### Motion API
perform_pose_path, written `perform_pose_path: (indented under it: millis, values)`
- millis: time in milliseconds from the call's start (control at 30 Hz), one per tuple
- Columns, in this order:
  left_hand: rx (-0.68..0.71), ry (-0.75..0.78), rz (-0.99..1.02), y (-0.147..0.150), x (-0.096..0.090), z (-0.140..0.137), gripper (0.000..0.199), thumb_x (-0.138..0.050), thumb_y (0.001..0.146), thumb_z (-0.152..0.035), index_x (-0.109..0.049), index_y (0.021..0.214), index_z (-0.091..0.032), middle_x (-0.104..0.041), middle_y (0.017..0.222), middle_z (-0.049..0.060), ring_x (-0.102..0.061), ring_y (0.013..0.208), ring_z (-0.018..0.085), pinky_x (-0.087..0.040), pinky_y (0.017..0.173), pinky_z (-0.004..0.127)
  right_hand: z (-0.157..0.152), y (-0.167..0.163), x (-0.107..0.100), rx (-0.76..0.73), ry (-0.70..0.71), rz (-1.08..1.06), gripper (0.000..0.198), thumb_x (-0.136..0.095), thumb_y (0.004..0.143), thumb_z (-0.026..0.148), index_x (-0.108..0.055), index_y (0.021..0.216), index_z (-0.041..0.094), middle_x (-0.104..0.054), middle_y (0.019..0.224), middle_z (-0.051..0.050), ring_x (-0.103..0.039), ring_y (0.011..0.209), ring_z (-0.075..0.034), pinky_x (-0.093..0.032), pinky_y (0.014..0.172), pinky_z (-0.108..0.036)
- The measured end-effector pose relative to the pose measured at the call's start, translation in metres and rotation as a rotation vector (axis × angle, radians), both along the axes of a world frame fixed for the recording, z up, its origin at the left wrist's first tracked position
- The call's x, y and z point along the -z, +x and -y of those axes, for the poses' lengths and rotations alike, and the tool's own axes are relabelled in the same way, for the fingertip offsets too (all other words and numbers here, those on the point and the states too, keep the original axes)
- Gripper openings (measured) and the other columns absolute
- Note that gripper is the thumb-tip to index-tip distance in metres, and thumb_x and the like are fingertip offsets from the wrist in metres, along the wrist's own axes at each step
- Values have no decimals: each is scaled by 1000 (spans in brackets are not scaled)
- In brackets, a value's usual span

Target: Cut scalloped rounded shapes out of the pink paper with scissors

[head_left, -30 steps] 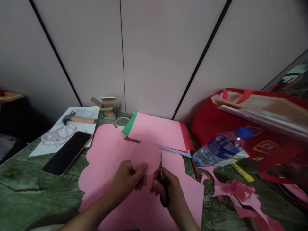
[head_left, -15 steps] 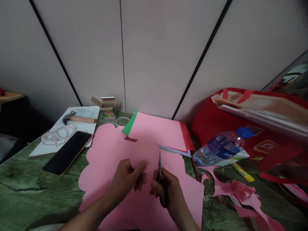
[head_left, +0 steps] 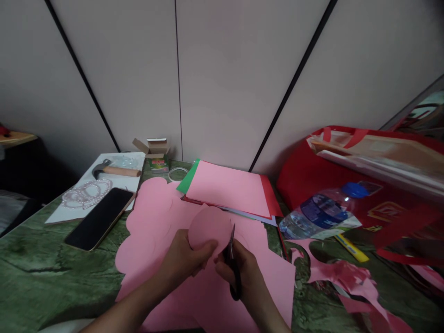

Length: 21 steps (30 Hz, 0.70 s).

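My left hand point(head_left: 189, 255) pinches a round piece of pink paper point(head_left: 209, 226) between thumb and fingers, holding it above the pink sheets. Just to the right, my right hand point(head_left: 247, 268) is closed around the dark handles of a pair of scissors point(head_left: 231, 252). The blades point up and away from me at the right edge of the paper circle. Under both hands lies a scalloped pink paper cut-out point(head_left: 149, 226) and a larger pink sheet point(head_left: 274, 282). The fingertips of my left hand are partly hidden behind the circle.
A stack of coloured paper point(head_left: 229, 187) lies at the back. On the left are a phone point(head_left: 100, 219), a hammer point(head_left: 118, 171) and beads point(head_left: 86, 194). To the right stand a water bottle point(head_left: 319, 210) and a red bag point(head_left: 305, 162), with pink scraps point(head_left: 350, 277) and a yellow tool point(head_left: 352, 249) nearby.
The paper circle has turned and tilted slightly in my left hand. The scissors have tipped a little, their points leaning more to the right.
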<state>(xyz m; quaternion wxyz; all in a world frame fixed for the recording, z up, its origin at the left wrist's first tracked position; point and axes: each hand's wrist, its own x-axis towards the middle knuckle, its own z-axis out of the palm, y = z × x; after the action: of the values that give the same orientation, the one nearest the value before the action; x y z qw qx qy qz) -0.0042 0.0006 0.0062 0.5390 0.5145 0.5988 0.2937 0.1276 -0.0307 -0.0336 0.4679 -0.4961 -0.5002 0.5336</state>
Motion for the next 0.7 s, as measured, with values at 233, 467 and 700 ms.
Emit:
perform_pose_path:
  millis: [233,467,700]
  values:
    - [-6,15,-22,-2,3,-1,34,-58,62,-30,-44,35,-16,-38,28,-6,-31,26,5,-24,28,18,1,0,4,-4,-11,-21,22,-65,65,32,-49,71,17,-43,58,5,-37,51,-10,-30,47,-22]
    - [-6,49,-39,-2,4,-1,33,-59,61,-32,-43,36,-16,-38,29,-5,-32,28,6,-25,29,19,1,2,8,2,9,-4,23,-66,65,34,-49,68,18,-41,56,6,-34,50,-10,-27,46,-22]
    - [7,116,-10,-3,4,-1,31,-58,63,-30,-43,39,-17,-37,31,-6,-32,30,6,-24,30,19,1,1,16,30,-46,-52,23,-66,65,33,-49,67,18,-44,53,6,-35,48,-9,-26,45,-22]
